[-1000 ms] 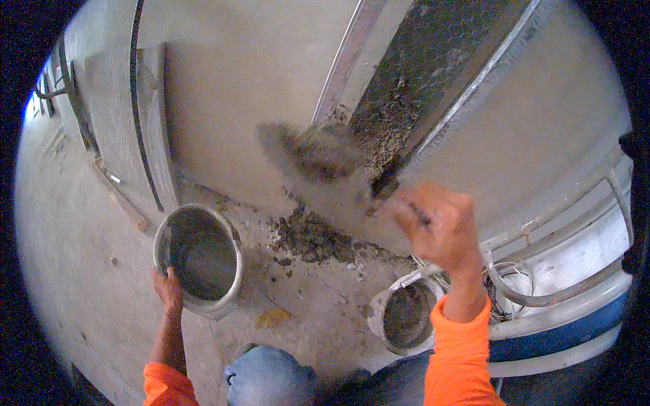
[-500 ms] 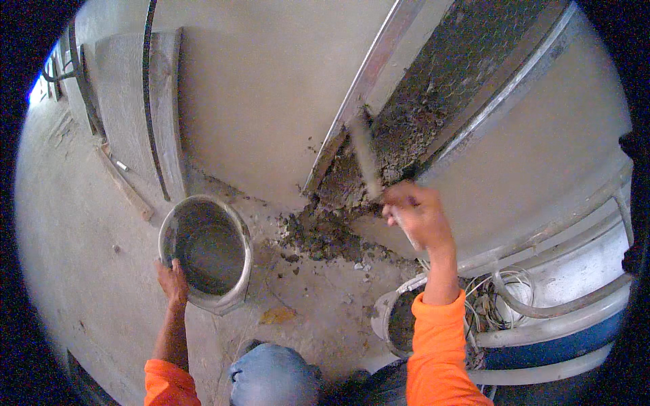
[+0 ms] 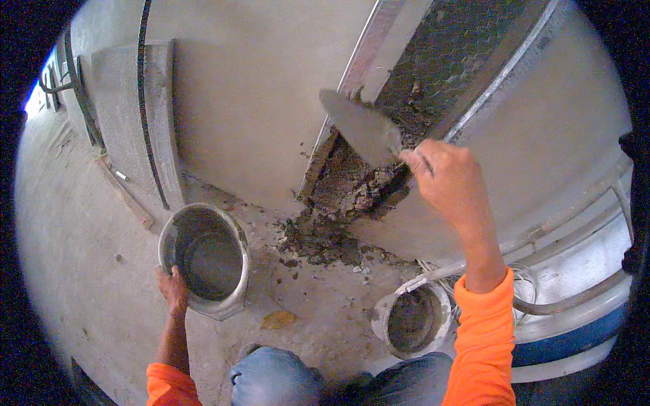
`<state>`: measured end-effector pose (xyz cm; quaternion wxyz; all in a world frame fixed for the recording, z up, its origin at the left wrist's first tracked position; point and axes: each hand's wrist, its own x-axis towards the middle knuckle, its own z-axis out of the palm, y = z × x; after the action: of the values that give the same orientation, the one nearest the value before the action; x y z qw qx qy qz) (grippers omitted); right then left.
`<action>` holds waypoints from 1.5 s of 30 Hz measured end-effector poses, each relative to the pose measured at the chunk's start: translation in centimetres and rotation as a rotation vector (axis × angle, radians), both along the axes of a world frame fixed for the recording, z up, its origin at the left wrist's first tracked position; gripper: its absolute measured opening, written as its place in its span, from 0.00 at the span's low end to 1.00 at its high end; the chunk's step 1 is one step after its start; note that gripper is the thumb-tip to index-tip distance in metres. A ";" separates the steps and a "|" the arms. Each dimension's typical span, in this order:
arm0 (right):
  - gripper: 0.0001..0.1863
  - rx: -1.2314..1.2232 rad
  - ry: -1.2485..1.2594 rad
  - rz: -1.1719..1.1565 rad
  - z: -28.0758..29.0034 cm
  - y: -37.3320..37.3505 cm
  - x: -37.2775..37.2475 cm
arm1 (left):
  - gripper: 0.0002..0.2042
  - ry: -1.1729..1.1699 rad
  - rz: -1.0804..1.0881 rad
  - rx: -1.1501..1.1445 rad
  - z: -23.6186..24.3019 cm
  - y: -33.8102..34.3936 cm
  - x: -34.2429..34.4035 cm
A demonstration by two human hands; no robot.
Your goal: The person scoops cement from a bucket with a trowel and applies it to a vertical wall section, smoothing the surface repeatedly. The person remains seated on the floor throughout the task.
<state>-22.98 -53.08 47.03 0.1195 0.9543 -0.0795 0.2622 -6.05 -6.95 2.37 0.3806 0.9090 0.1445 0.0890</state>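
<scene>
My right hand (image 3: 443, 177) grips the handle of a trowel (image 3: 359, 125). Its broad blade lies over the lower end of a wall strip covered in wire mesh (image 3: 443, 57), between two straight edging boards. Dark, wet mortar (image 3: 362, 193) clings to the bottom of that strip, partly behind the blade. My left hand (image 3: 174, 287) holds the near-left rim of a grey bucket (image 3: 242, 271), thumb inside and fingers outside. The bucket stands on the floor and is tilted slightly; grey residue coats its inside.
Below the strip, a heap of fallen mortar (image 3: 321, 237) lies on the floor. A smaller bucket (image 3: 443, 311) stands near my right knee, beside curved metal tubing (image 3: 575, 301) and loose cables. At the left, a wooden batten (image 3: 126, 193) lies near a board leaning on the wall (image 3: 162, 115).
My right hand has moved up and to the right with the trowel, and the blade now shows its flat face. The left hand stays on the bucket rim.
</scene>
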 end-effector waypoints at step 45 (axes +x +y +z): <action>0.21 0.241 0.428 -0.131 -18.2 -5.9 -6.7 | 0.22 -0.016 -0.059 -0.063 -0.5 0.9 1.2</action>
<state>-29.67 -58.98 28.82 0.0357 0.9882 -0.1448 0.0345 -4.82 -6.10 1.88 0.4127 0.8997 0.1172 0.0803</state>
